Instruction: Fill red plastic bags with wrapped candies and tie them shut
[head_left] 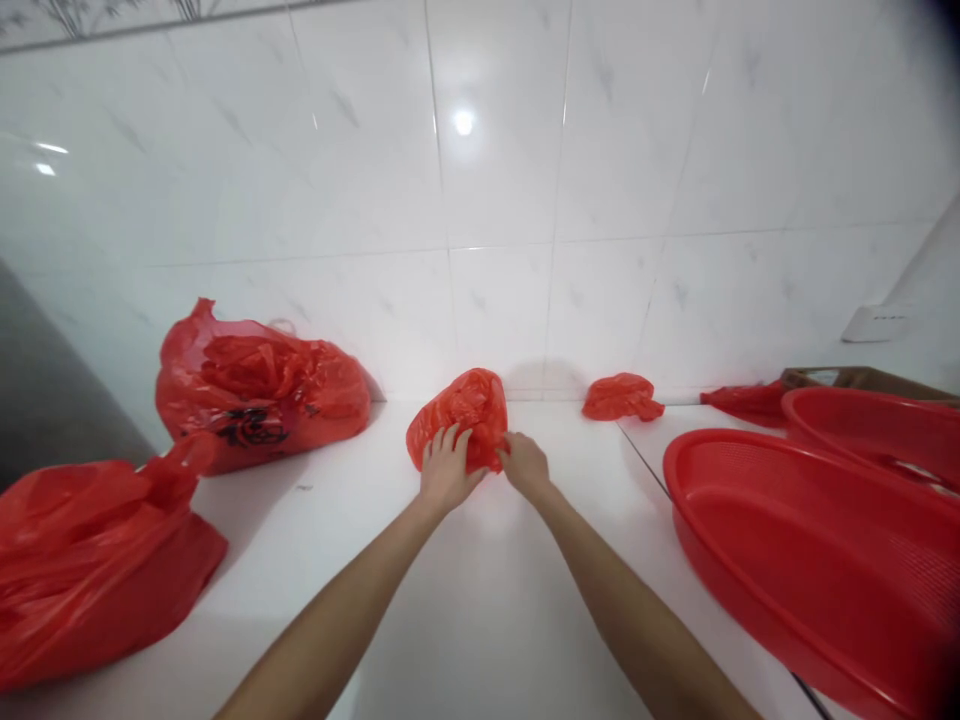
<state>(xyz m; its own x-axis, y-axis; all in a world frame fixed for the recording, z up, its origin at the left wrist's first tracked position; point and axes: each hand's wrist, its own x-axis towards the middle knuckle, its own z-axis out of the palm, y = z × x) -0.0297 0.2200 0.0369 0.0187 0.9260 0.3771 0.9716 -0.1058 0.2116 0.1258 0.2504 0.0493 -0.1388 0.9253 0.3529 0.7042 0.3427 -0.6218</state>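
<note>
A small red plastic bag (465, 405) sits bunched up on the white counter (480, 600) near the tiled wall. My left hand (445, 467) rests on its near left side with fingers curled onto the plastic. My right hand (523, 463) grips the bag's lower right edge, fingers closed on the film. Both forearms reach in from the bottom of the view.
A large full red bag (255, 385) stands at the back left and another red bag (82, 560) lies at the near left. A small crumpled red bag (621, 397) lies by the wall. Two red basket trays (810, 560) (877, 425) sit at the right.
</note>
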